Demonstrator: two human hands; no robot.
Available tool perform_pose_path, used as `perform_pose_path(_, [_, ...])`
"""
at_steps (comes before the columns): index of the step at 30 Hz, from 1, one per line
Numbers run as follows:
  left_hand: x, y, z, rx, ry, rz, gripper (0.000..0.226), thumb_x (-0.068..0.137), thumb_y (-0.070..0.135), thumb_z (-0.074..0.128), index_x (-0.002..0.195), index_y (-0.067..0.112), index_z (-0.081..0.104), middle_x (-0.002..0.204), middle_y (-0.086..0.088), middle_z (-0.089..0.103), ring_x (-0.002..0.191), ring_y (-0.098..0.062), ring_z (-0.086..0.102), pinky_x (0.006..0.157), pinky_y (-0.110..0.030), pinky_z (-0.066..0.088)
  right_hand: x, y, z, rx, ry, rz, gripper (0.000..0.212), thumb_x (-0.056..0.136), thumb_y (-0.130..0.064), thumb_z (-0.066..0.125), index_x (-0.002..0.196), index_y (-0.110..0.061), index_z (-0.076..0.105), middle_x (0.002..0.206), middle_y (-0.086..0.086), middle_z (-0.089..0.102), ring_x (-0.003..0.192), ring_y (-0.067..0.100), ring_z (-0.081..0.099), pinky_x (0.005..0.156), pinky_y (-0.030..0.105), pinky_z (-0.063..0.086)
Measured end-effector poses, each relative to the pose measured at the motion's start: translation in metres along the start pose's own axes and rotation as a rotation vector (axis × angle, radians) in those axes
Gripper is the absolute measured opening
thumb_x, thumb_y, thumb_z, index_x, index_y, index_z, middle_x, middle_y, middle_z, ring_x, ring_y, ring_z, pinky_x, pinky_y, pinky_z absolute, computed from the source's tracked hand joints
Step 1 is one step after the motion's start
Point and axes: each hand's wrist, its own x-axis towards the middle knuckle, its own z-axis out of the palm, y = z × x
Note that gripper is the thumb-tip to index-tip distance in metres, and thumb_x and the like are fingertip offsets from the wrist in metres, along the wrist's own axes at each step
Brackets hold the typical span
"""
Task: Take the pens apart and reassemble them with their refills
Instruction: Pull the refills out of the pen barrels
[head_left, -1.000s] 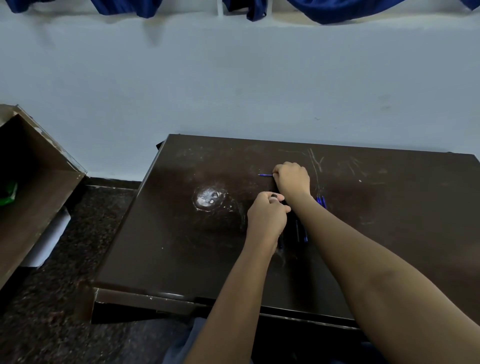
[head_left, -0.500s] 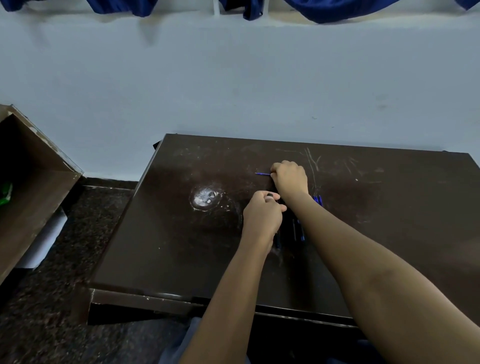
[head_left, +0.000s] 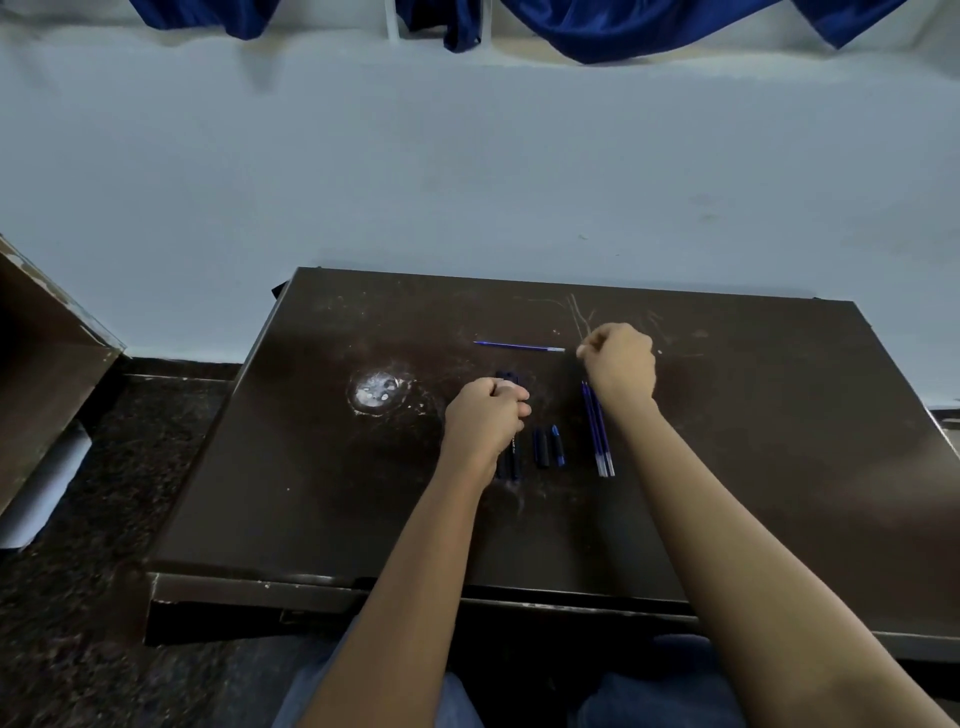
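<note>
Your left hand (head_left: 485, 415) grips the pen barrel (head_left: 509, 460) right of the white stain (head_left: 376, 392); your right hand (head_left: 618, 361) is curled, contents unclear. The refill (head_left: 519, 346), beyond the stain, looks light and bendy: pinch mid-shaft.

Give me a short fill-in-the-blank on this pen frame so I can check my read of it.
The lone refill lies flat on the table, touched by ___ hand. Near the right hand lie ___ more refills, side by side. The left hand, gripping a dark pen, has a worn white patch on its ___ side.
Missing words: neither; two; left.
</note>
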Motion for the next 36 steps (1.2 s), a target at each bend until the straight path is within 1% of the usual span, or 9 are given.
perform_pose_path(2, [-0.002, -0.001, 0.0, 0.019, -0.01, 0.019, 0.026, 0.096, 0.015, 0.039, 0.092, 0.018, 0.065, 0.082, 0.004, 0.064, 0.064, -0.003, 0.052, 0.053, -0.016, 0.037, -0.005, 0.013, -0.01, -0.094, -0.083, 0.092, 0.025, 0.081, -0.026, 0.071, 0.096, -0.007, 0.068, 0.102, 0.016, 0.069, 0.093, 0.037, 0.066, 0.081, 0.045, 0.056])
perform_pose_path(6, [-0.001, -0.002, -0.001, 0.055, -0.019, 0.042, 0.026, 0.096, 0.017, 0.04, 0.092, 0.02, 0.066, 0.08, 0.006, 0.064, 0.066, -0.003, 0.051, 0.055, -0.018, 0.038, -0.022, 0.03, -0.012, -0.22, -0.237, 0.17, 0.047, 0.074, -0.043, 0.076, 0.088, -0.005, 0.053, 0.105, 0.016, 0.063, 0.096, 0.036, 0.064, 0.074, 0.039, 0.051])
perform_pose_path(10, [0.003, -0.004, 0.001, 0.065, -0.018, 0.044, 0.026, 0.096, 0.018, 0.041, 0.094, 0.02, 0.067, 0.08, 0.008, 0.064, 0.067, -0.003, 0.051, 0.059, -0.019, 0.039, -0.028, 0.033, -0.004, -0.262, -0.266, 0.181, 0.047, 0.079, -0.039, 0.074, 0.104, -0.003, 0.057, 0.111, 0.016, 0.062, 0.097, 0.034, 0.063, 0.077, 0.041, 0.052])
perform_pose_path(13, [0.005, -0.004, 0.001, 0.058, -0.016, 0.045, 0.026, 0.097, 0.018, 0.041, 0.096, 0.019, 0.067, 0.081, 0.007, 0.063, 0.068, -0.003, 0.051, 0.07, -0.022, 0.042, -0.027, 0.034, 0.001, -0.229, -0.277, 0.201, 0.038, 0.081, -0.034, 0.072, 0.094, -0.007, 0.05, 0.108, 0.016, 0.063, 0.085, 0.029, 0.06, 0.075, 0.041, 0.053])
perform_pose_path(21, [0.008, -0.008, 0.002, 0.049, -0.015, 0.049, 0.026, 0.097, 0.018, 0.041, 0.098, 0.019, 0.068, 0.082, 0.007, 0.063, 0.07, -0.003, 0.052, 0.078, -0.027, 0.045, -0.026, 0.042, 0.0, -0.107, -0.269, 0.215, 0.037, 0.077, -0.031, 0.074, 0.069, -0.013, 0.043, 0.097, 0.016, 0.066, 0.087, 0.036, 0.068, 0.077, 0.043, 0.057])
perform_pose_path(25, [0.007, -0.009, 0.002, 0.043, -0.015, 0.035, 0.029, 0.099, 0.027, 0.039, 0.098, 0.024, 0.068, 0.086, 0.007, 0.063, 0.073, -0.002, 0.052, 0.067, -0.022, 0.04, -0.024, 0.038, -0.011, -0.064, -0.29, 0.229, 0.035, 0.079, -0.031, 0.071, 0.067, -0.01, 0.046, 0.088, 0.016, 0.064, 0.076, 0.032, 0.064, 0.071, 0.04, 0.056])
perform_pose_path(27, [0.006, -0.009, 0.001, 0.048, -0.026, 0.007, 0.032, 0.101, 0.031, 0.037, 0.102, 0.025, 0.068, 0.092, 0.005, 0.064, 0.08, -0.004, 0.054, 0.071, -0.027, 0.038, -0.019, 0.028, -0.023, -0.037, -0.252, 0.179, 0.035, 0.083, -0.034, 0.067, 0.069, -0.007, 0.05, 0.082, 0.015, 0.062, 0.069, 0.029, 0.058, 0.065, 0.035, 0.049])
perform_pose_path(33, [0.008, -0.01, 0.0, 0.034, -0.059, 0.005, 0.034, 0.102, 0.032, 0.034, 0.105, 0.023, 0.067, 0.097, 0.002, 0.063, 0.084, -0.006, 0.053, 0.084, -0.035, 0.041, -0.03, -0.023, -0.052, 0.654, -0.166, -0.015, 0.026, 0.096, -0.02, 0.051, 0.073, -0.011, 0.059, 0.064, 0.004, 0.06, 0.053, 0.012, 0.053, 0.057, 0.022, 0.047])
perform_pose_path(36, [0.008, -0.01, 0.002, 0.022, -0.057, 0.015, 0.034, 0.102, 0.033, 0.034, 0.102, 0.025, 0.067, 0.096, 0.002, 0.062, 0.079, -0.005, 0.051, 0.079, -0.034, 0.043, -0.04, -0.036, -0.05, 0.764, -0.178, -0.092, 0.019, 0.097, -0.015, 0.05, 0.084, -0.004, 0.06, 0.067, 0.006, 0.061, 0.054, 0.009, 0.056, 0.054, 0.018, 0.049])
